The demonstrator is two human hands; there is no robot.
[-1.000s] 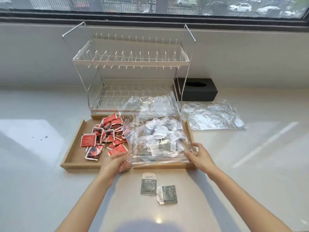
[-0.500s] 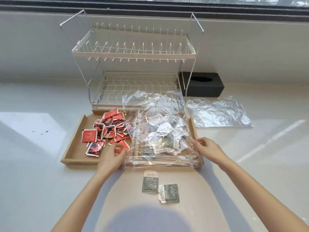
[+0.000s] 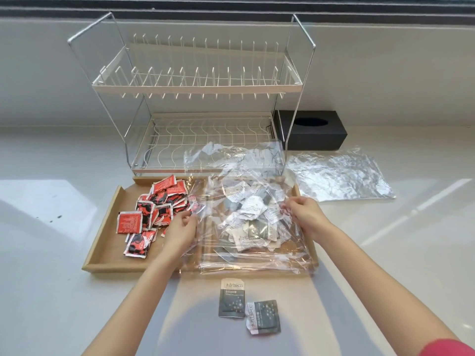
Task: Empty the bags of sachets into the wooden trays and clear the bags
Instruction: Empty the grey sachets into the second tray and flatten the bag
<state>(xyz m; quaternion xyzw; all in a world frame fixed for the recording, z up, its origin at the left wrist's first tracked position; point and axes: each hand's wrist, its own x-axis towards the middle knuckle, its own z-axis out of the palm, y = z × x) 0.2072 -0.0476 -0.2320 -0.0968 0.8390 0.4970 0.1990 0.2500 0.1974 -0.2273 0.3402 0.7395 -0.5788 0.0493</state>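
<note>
A pale, glossy stone counter point(image 3: 51, 291) fills the view, running back to a grey wall under a dark window frame. Against that wall stands a white two-tier wire dish rack point(image 3: 195, 98) with chrome side frames, and just to its right sits a black rectangular tissue box point(image 3: 312, 133) with an oval slot on top. In front of the rack lies a shallow, light wooden tray point(image 3: 108, 227), long and rectangular; its near rim runs parallel to the counter edge. A crinkled clear plastic bag point(image 3: 257, 258) is spread over the tray's right half, its far end reaching up onto the rack's lower shelf, and a heap of white and grey paper sachets point(image 3: 253, 214) shows through it. To the right of the tray, apart from it, a flattened silvery empty bag point(image 3: 336, 176) lies on the counter. A pile of red and black sachets point(image 3: 151, 214) sits loose in the tray's left half. The left hand point(image 3: 180, 231) has its fingers curled, pinching the left edge of the clear bag; the right hand point(image 3: 307, 217) pinches the bag's right edge with bent fingers. Two dark grey sachets point(image 3: 248, 308) with white tops lie on the counter just in front of the tray, touching each other.
</note>
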